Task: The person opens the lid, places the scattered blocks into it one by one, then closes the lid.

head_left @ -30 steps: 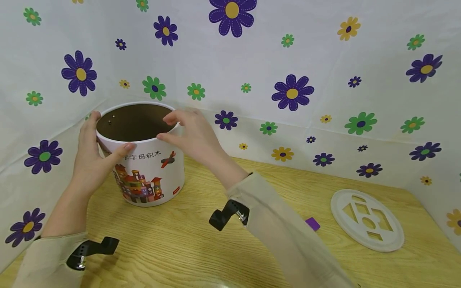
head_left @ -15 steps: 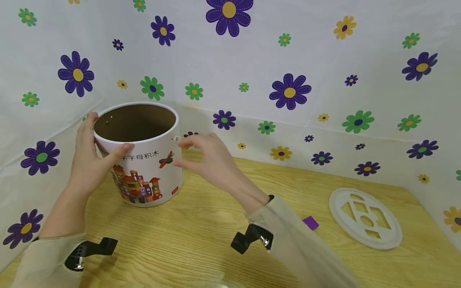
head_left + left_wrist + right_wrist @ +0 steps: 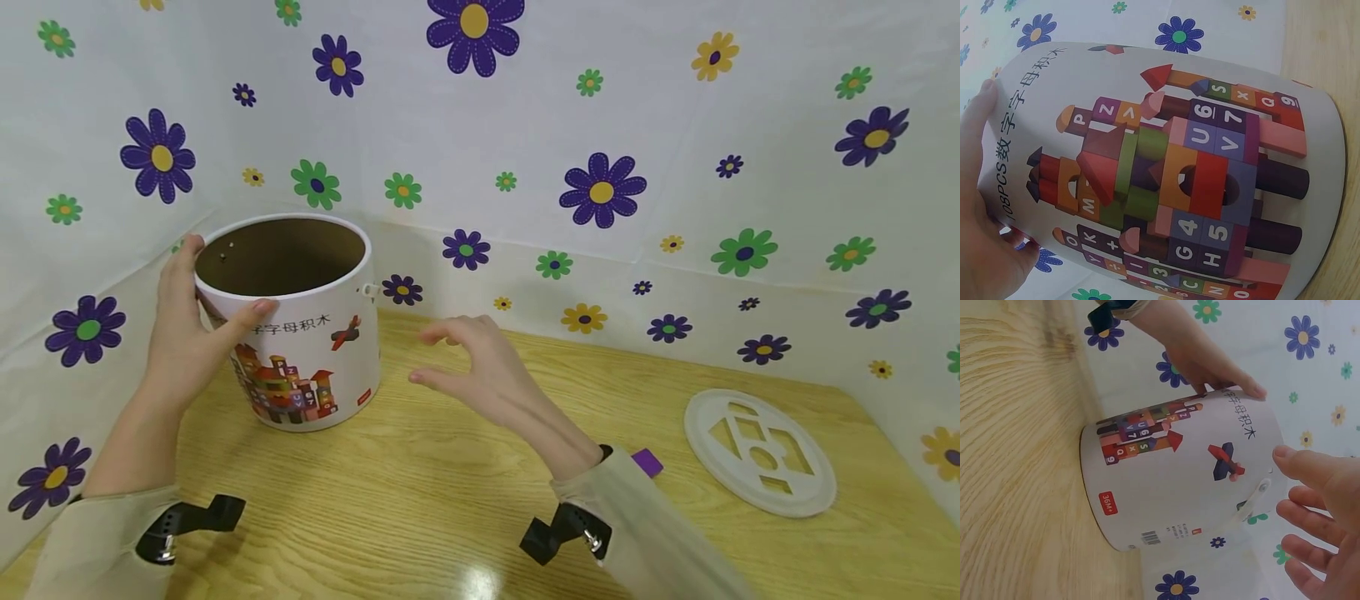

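A white cylindrical bucket (image 3: 318, 354) with printed pictures of toy blocks stands upright on the table at left, its top uncovered and its inside dark. My left hand (image 3: 183, 337) grips its left side near the rim, thumb on the front and fingers round the far side. My right hand (image 3: 487, 375) is held in the air to the right of the bucket, apart from it, fingers loosely bent and holding nothing. In the right wrist view, a white handle (image 3: 1255, 503) hangs down the bucket's right side.
A round white lid (image 3: 703, 437) with shaped cut-outs lies flat at the right of the wooden table (image 3: 390, 500). Near it sits a small purple block (image 3: 647, 462), partly beside my right sleeve. A flower-patterned white cloth (image 3: 495, 142) walls off the back and sides.
My right hand has left the bucket's right rim and moved right and down, toward me. The handle fitting on that side now shows. My left hand stays on the bucket.
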The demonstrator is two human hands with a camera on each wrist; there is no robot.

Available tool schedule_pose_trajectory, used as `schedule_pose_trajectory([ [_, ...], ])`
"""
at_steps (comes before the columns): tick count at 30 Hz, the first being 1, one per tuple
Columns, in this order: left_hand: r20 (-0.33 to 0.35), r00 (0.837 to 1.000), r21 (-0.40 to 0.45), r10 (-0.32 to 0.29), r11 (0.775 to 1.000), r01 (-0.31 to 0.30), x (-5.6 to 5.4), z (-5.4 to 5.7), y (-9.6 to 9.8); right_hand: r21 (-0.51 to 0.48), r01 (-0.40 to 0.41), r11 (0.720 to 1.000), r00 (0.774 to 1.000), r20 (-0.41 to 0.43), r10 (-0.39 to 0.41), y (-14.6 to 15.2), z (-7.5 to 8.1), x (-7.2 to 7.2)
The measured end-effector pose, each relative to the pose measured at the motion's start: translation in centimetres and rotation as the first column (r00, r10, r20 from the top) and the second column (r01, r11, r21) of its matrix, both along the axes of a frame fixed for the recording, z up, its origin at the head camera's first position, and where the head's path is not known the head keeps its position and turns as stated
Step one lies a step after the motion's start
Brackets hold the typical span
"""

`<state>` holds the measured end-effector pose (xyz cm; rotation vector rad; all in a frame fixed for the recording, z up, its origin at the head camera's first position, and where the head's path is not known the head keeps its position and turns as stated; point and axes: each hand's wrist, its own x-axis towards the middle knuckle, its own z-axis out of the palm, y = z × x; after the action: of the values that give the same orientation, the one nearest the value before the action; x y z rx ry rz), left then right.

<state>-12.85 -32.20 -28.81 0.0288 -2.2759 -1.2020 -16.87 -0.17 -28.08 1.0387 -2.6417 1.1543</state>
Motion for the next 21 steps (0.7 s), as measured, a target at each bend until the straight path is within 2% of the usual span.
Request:
schedule_pose_trajectory([
  [10, -0.006, 1.0, 0.002, 0.002, 1.0, -0.002, -0.1, 0.0, 0.1, -0.04, 0.01, 0.999, 0.998, 0.064, -0.008, 3.4, -2.0, 1.0],
  [21, -0.017, 1.0, 0.009, -0.009, 1.0, 0.009, 0.0, -0.1, 0.0, 0.017, 0.016, 1.0, 0.998, 0.058, -0.017, 6.8, -3.5, 1.6],
])
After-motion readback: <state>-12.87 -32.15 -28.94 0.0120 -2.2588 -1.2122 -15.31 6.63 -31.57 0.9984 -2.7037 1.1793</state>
